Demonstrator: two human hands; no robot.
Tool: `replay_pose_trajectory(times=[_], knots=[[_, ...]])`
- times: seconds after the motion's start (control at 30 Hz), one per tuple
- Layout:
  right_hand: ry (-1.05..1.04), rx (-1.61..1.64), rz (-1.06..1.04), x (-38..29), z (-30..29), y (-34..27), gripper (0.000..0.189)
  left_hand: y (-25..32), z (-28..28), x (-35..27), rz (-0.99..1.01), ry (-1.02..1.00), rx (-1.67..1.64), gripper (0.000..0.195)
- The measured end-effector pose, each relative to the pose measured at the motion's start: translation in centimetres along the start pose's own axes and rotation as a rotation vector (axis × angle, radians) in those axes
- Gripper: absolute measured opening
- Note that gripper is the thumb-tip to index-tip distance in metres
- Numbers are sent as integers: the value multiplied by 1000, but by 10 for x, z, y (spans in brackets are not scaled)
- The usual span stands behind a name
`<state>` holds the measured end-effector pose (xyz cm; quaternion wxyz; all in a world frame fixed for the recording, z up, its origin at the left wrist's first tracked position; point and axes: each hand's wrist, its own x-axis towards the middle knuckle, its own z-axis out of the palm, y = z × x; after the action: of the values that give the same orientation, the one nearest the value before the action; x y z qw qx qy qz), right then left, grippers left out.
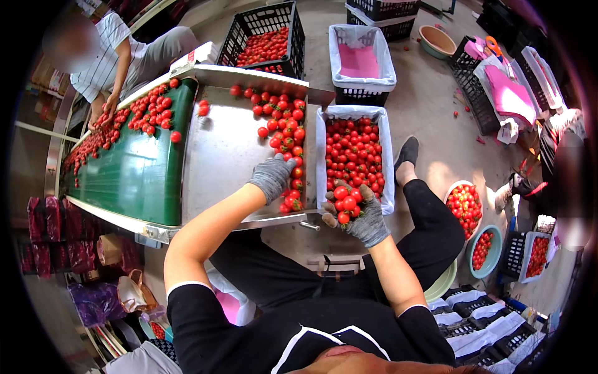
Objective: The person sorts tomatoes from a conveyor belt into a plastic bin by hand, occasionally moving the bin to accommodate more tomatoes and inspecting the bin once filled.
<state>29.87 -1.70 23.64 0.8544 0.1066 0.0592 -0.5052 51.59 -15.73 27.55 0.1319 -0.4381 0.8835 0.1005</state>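
My left hand (274,176), in a grey knit glove, reaches over the metal tray (219,159) at the end of a sorting conveyor. Its fingertips touch the cherry tomatoes (286,127) gathered along the tray's right side; whether one is gripped is hidden. Palm up, my right hand (366,219) in a matching glove cradles several red cherry tomatoes (346,202), some with green stems. Beneath and beyond it stands a white-lined crate (320,159), well filled with cherry tomatoes. The right glove overlaps the crate's near edge.
Tomatoes lie along the far side of the green belt (140,187), where a co-worker's hands (106,110) touch them. Behind are a black crate of tomatoes (299,51) and a lined crate with pink sheet (359,61). Tomato-filled basins (499,243) stand at right, near my leg.
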Motion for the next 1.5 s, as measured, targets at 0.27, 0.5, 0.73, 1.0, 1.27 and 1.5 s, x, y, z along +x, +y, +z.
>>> replay_pose_trajectory(times=[0.27,0.5,0.73,1.0,1.27,1.5], knots=[[-55,29,-116,-23,28,7,58,78,-78,-42,274,325,-435,35],[-346,99,-443,-63,10,-19,55,200,-54,-28,567,640,-361,38],[-60,-221,-1020,-243,-12,-71,56,311,-42,-30,812,551,-361,56],[399,102,-1272,-316,-201,-48,47,171,-8,-72,408,540,-241,41],[613,35,-862,-409,-366,-82,41,123,6,-98,187,576,-487,36],[1199,-1145,-1253,-241,-50,-146,36,116,45,-104,127,448,-497,26]])
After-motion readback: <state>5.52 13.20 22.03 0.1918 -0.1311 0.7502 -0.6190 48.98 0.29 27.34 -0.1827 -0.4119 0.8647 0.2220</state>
